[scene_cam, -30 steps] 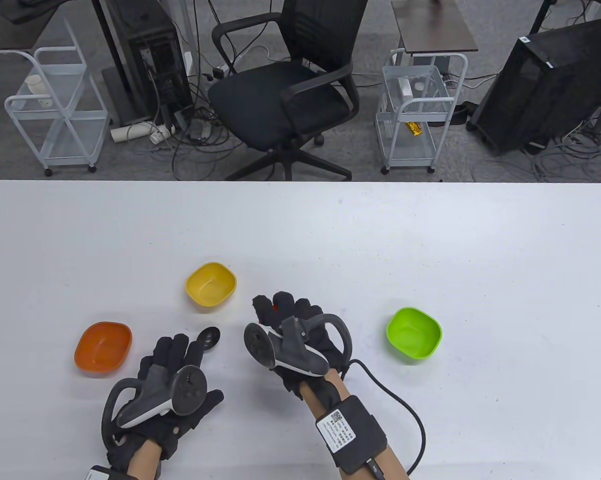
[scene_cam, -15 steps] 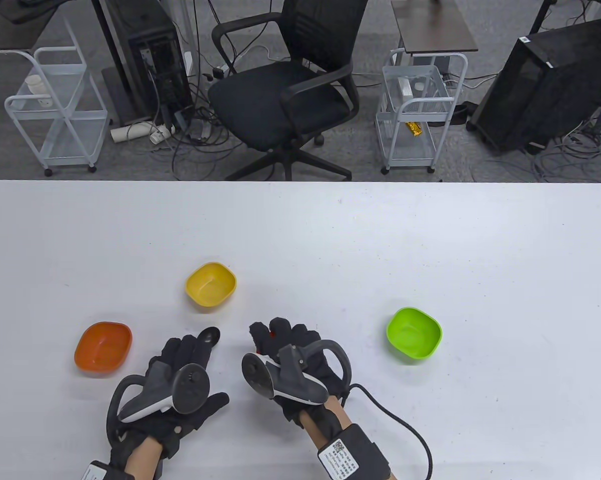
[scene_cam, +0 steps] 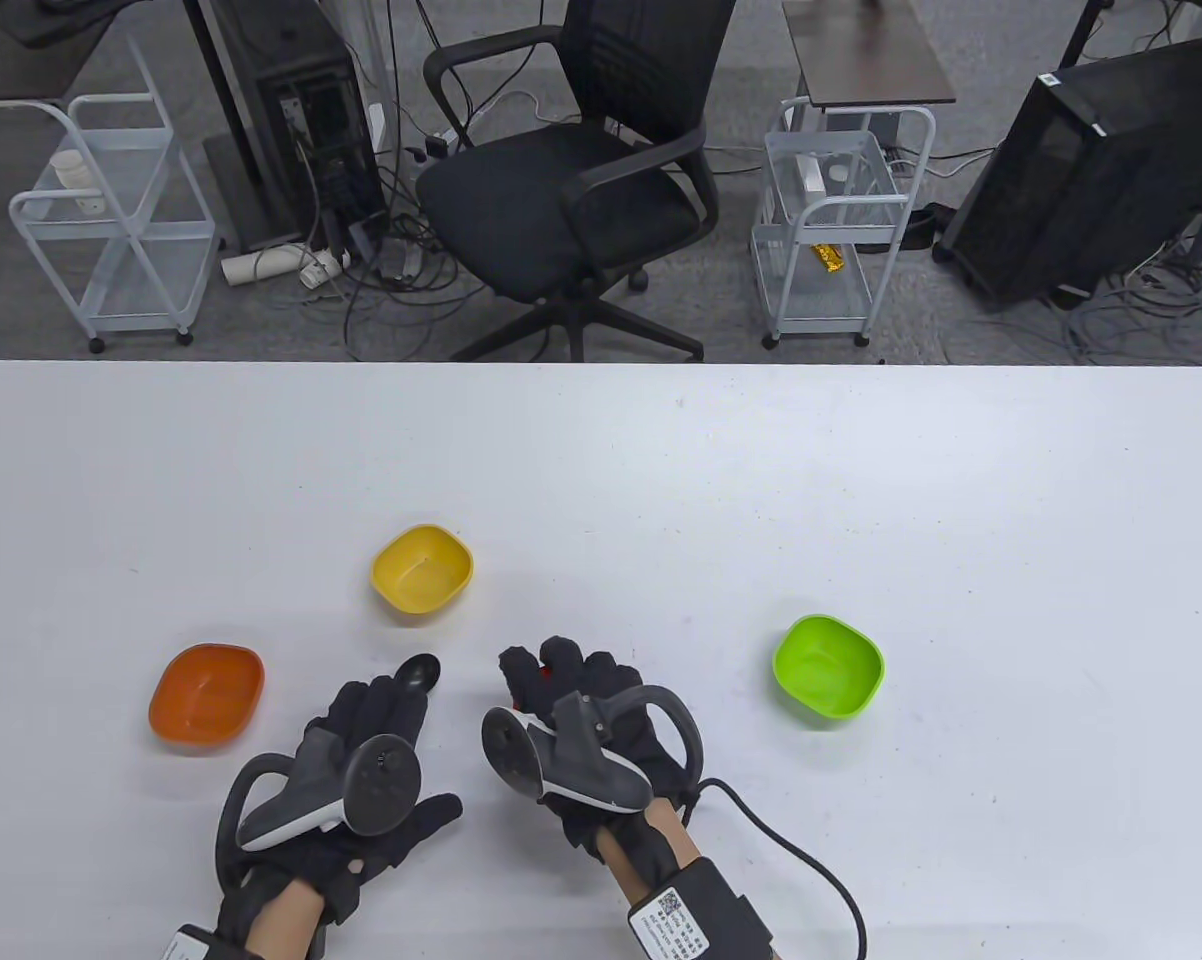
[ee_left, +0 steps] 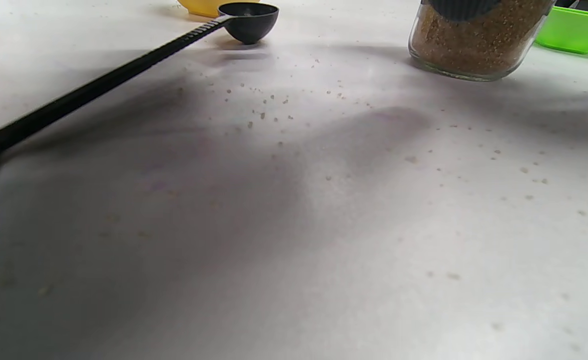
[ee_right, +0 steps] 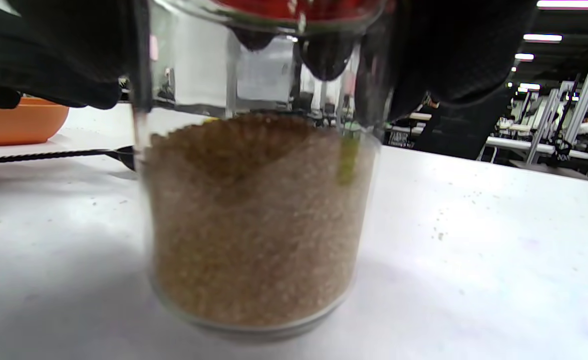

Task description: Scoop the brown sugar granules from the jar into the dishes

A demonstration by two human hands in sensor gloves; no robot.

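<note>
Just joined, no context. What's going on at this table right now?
A person in sensor gloves is setting up to scoop brown sugar. The right hand grips the top of a glass jar, over half full, standing on the table. The left hand lies over the handle of a black spoon, whose empty bowl rests on the table. The yellow dish, orange dish and green dish all look empty.

Office lab, swivel chair [scene_cam: 571, 190], computer towers [scene_cam: 301, 120], wire carts [scene_cam: 831, 220], floor cables [scene_cam: 391, 280]
</note>
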